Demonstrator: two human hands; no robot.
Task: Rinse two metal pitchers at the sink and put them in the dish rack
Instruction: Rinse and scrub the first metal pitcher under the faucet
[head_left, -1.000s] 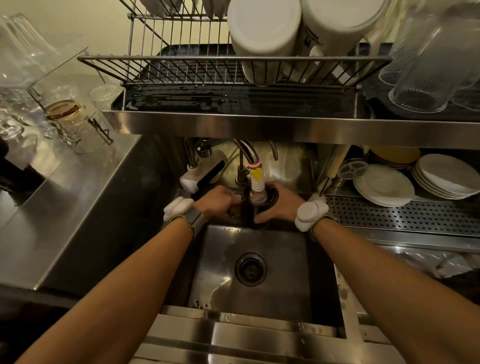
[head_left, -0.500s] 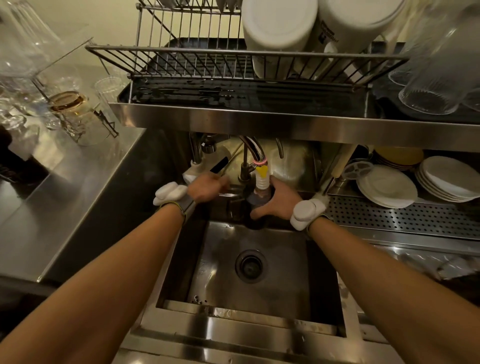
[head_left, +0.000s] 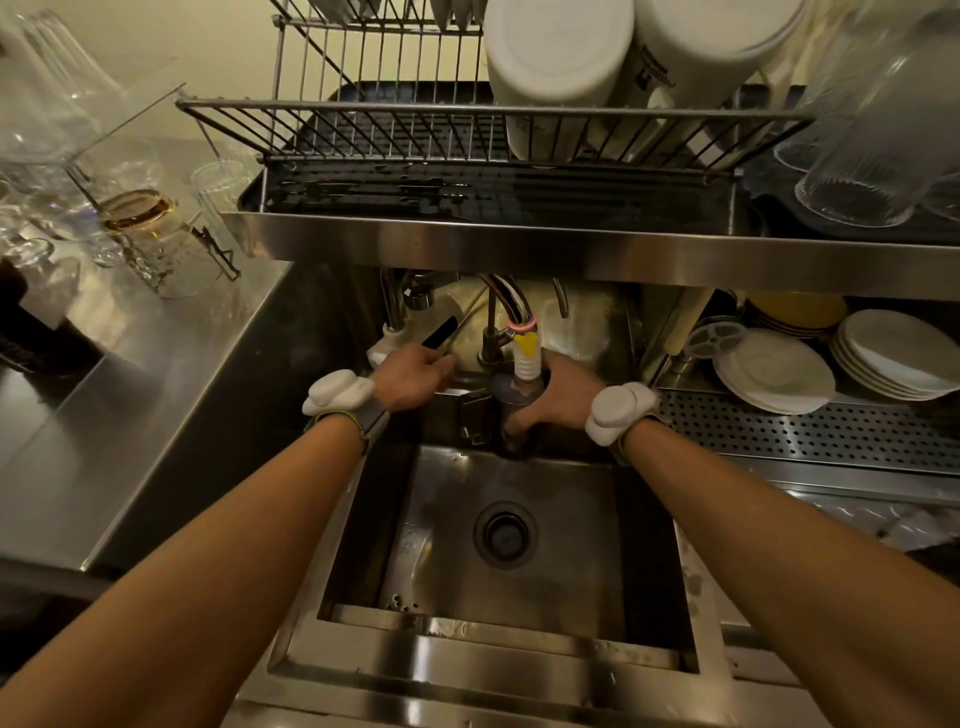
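Observation:
A dark metal pitcher (head_left: 511, 397) is upright at the back of the sink (head_left: 519, 618), its mouth right under the tap's white ribbed nozzle (head_left: 525, 364) with a yellow collar. My right hand (head_left: 563, 402) is wrapped around the pitcher's right side. My left hand (head_left: 415, 376) is to the left of the tap, its fingers closed on the tap lever. The wire dish rack (head_left: 395, 124) stands on the steel shelf above the sink. I see no second pitcher.
White containers (head_left: 561, 62) fill the rack's right half, with upturned glasses (head_left: 862, 150) beside them. Glassware (head_left: 150, 223) crowds the left counter. Stacked white plates (head_left: 774, 371) lie on the perforated drainboard at the right. A second white tap (head_left: 395, 338) sits at the back left.
My left hand has left the pitcher and moved left and up to the tap lever. My right hand has kept the pitcher under the nozzle.

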